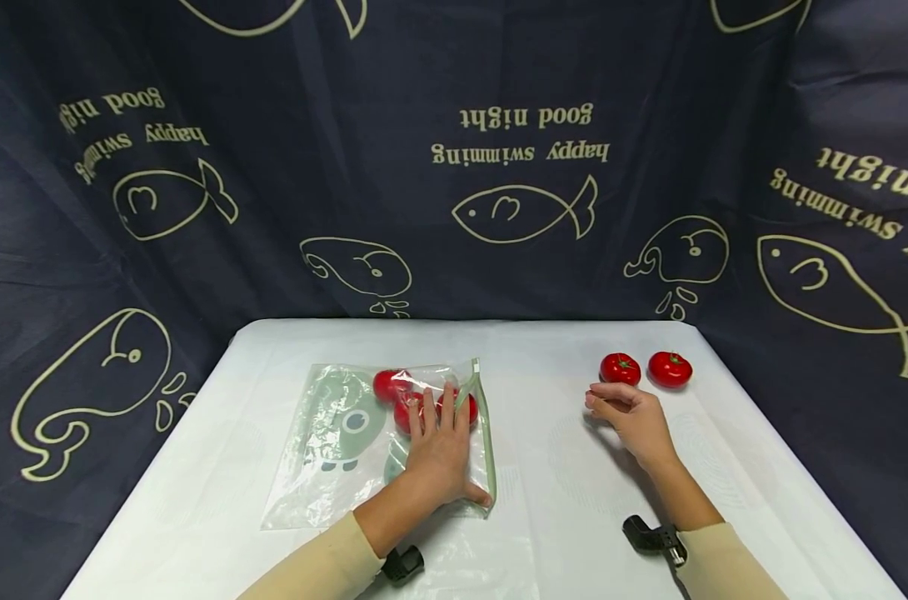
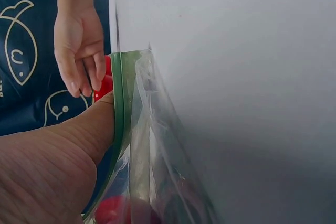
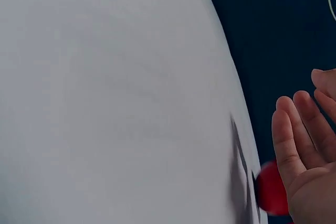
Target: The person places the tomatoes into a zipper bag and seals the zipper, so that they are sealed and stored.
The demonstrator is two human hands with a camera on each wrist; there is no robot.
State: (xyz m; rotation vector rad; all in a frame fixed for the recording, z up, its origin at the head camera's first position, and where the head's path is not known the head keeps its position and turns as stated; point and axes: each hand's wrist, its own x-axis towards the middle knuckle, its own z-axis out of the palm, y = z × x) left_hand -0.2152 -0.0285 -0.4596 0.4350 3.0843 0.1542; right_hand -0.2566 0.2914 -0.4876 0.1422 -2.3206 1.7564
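A clear zip bag (image 1: 326, 492) with a green sealing edge and a printed cartoon figure lies flat on the table. Inside it are several red tomatoes (image 1: 391, 385), partly covered by my left hand (image 1: 441, 454). That hand rests on the bag near its opening, fingers spread and straight, with its thumb by the green edge (image 2: 119, 98). My right hand (image 1: 637, 421) hovers over the table, fingers loosely bent, holding nothing that I can see. Just beyond it sits one tomato (image 1: 621, 369), with another tomato (image 1: 670, 369) to its right.
The white table (image 1: 559, 517) fills the lower view. Dark cloth (image 1: 514, 275) printed with fish and whales hangs behind and at both sides. A black wrist camera (image 1: 649, 535) is strapped at the right wrist, and another black camera (image 1: 403, 565) at the left.
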